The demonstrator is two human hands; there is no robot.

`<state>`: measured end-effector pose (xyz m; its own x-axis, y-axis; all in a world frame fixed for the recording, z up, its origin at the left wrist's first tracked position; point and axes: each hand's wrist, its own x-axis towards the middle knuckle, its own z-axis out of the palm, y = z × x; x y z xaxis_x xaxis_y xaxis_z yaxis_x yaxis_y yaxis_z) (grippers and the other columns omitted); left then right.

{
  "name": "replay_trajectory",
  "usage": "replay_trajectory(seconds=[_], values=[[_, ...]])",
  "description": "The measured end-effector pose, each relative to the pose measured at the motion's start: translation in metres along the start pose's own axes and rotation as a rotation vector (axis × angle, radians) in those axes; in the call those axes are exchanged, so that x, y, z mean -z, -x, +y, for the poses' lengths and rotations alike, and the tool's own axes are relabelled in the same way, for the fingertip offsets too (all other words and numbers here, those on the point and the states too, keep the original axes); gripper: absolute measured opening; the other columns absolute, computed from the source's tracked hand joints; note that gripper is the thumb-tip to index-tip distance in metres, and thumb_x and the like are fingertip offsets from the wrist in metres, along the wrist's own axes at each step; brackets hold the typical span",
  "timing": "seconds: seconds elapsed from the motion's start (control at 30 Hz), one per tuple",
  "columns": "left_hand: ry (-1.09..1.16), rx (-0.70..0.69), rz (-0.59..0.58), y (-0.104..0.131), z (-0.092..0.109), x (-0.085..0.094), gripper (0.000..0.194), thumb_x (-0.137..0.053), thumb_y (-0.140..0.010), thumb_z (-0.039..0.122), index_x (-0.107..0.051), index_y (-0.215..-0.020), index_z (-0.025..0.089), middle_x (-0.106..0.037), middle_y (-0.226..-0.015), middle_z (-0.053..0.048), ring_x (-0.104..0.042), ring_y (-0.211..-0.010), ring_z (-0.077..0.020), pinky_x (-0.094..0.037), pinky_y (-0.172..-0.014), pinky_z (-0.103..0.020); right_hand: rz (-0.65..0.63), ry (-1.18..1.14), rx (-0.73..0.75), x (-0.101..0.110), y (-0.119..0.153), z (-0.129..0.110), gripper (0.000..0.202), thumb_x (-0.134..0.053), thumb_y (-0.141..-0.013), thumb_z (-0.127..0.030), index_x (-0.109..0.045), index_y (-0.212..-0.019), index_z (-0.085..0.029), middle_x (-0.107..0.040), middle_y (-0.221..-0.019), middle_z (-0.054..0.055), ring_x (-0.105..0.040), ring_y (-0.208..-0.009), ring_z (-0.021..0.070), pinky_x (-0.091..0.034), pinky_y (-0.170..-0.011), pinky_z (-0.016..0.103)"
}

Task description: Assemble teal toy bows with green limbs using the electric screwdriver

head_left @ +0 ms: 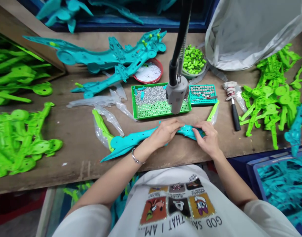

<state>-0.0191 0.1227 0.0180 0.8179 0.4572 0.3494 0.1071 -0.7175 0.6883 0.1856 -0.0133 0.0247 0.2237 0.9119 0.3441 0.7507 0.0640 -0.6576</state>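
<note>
A long teal plastic part lies along the table's front, with a green leg piece and clear plastic at its left end. Another green piece sticks out past its right end. My left hand is closed on the middle of the teal part, fingertips pressed down on it. At the part's right section my right hand grips with thumb and fingers. The hanging electric screwdriver is just beyond my hands, touched by neither.
Behind my hands are a green tray of screws and a teal tray. A hammer lies right. Green parts are heaped left, others right. Farther back are a red basket and larger teal parts.
</note>
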Motion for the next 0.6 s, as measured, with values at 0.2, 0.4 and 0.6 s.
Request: replay_trajectory(seconds=[0.2, 0.4, 0.6], values=[[-0.205, -0.035, -0.023, 0.019, 0.017, -0.006, 0.03, -0.051, -0.104, 0.014, -0.068, -0.128, 0.017, -0.076, -0.119, -0.013, -0.073, -0.113, -0.023, -0.062, -0.097, -0.04, 0.009, -0.008, -0.014, -0.001, -0.001, 0.0, 0.009, -0.066, -0.095, -0.024, -0.074, -0.1, -0.024, -0.079, -0.098, 0.006, -0.071, -0.099, 0.0241, -0.057, -0.096, 0.047], [-0.579, 0.063, -0.038, 0.04, 0.058, -0.04, 0.043, -0.059, -0.1, 0.023, -0.063, -0.142, 0.013, -0.066, -0.143, -0.02, -0.062, -0.136, -0.0371, -0.049, -0.116, -0.061, -0.005, -0.016, 0.012, 0.0, 0.001, 0.003, 0.01, -0.071, -0.091, -0.026, -0.074, -0.101, -0.024, -0.08, -0.1, 0.006, -0.072, -0.102, 0.0254, -0.057, -0.098, 0.048], [-0.739, 0.042, -0.076, 0.042, 0.065, -0.057, 0.051, -0.048, -0.102, 0.013, -0.052, -0.152, 0.01, -0.063, -0.146, -0.024, -0.062, -0.137, -0.034, -0.05, -0.116, -0.052, -0.026, -0.016, 0.056, 0.001, 0.004, 0.005, 0.013, -0.072, -0.091, -0.024, -0.072, -0.104, -0.024, -0.079, -0.103, 0.006, -0.071, -0.105, 0.0251, -0.056, -0.1, 0.048]])
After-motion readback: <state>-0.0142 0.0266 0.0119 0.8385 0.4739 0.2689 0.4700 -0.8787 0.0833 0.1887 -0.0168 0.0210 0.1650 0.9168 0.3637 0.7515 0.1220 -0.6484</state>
